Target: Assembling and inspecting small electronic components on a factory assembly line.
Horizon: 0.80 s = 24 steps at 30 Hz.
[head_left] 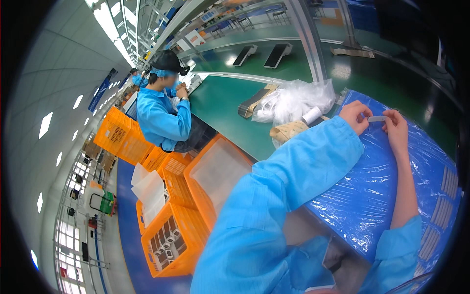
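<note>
A small pale grey strip point(376, 118) is held level between my two hands, above a blue work surface wrapped in clear, shiny film point(362, 196). My left hand point(356, 116) pinches its left end with closed fingertips. On the other end, the thumb and fingertips of my right hand point(396, 130) close in a pinch. Several similar pale strips point(442, 211) lie in neat rows along the right side of the blue surface. What is printed or formed on the strip is too small to make out.
Left of my hands, crumpled clear plastic bags point(298, 100), a brown paper roll point(288, 131) and a dark banded strip point(249, 105) lie on the green bench point(220, 100). Orange crates point(178, 255) stand at lower left. A co-worker in blue point(159, 115) works farther along the bench.
</note>
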Available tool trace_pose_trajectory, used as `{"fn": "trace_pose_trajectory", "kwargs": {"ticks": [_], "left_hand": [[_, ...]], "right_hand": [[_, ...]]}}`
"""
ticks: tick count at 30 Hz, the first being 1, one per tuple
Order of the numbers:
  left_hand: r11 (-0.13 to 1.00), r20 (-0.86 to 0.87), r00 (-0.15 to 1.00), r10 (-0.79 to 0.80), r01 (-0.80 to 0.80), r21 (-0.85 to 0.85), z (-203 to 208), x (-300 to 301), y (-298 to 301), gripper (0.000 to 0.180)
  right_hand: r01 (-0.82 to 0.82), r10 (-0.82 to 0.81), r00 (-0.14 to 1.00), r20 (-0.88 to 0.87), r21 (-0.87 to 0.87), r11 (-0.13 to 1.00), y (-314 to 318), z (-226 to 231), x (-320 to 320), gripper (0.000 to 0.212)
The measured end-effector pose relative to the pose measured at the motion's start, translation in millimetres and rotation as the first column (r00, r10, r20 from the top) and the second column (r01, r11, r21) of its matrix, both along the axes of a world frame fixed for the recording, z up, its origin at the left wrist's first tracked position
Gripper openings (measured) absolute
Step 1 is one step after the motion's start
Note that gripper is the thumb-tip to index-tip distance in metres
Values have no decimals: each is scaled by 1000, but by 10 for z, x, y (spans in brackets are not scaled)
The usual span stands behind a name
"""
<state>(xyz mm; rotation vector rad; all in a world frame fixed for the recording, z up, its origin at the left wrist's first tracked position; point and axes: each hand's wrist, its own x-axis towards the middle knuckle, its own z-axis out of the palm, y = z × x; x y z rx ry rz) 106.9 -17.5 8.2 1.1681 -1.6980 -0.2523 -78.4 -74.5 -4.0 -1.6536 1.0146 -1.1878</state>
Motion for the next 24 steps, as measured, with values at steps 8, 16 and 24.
{"fn": "trace_pose_trajectory", "kwargs": {"ticks": [8, 16, 24], "left_hand": [[999, 80, 996, 47, -45, -24, -260, -56, -174, 17], [990, 236, 966, -107, 81, 117, -310, 145, -242, 21], [975, 221, 952, -212, 192, 108, -173, -93, 14, 26]], "right_hand": [[188, -206, 973, -105, -157, 969, 91, -54, 48, 18], [194, -188, 981, 49, -176, 965, 62, -21, 77, 18], [218, -226, 974, -7, -226, 949, 120, -94, 70, 9]]}}
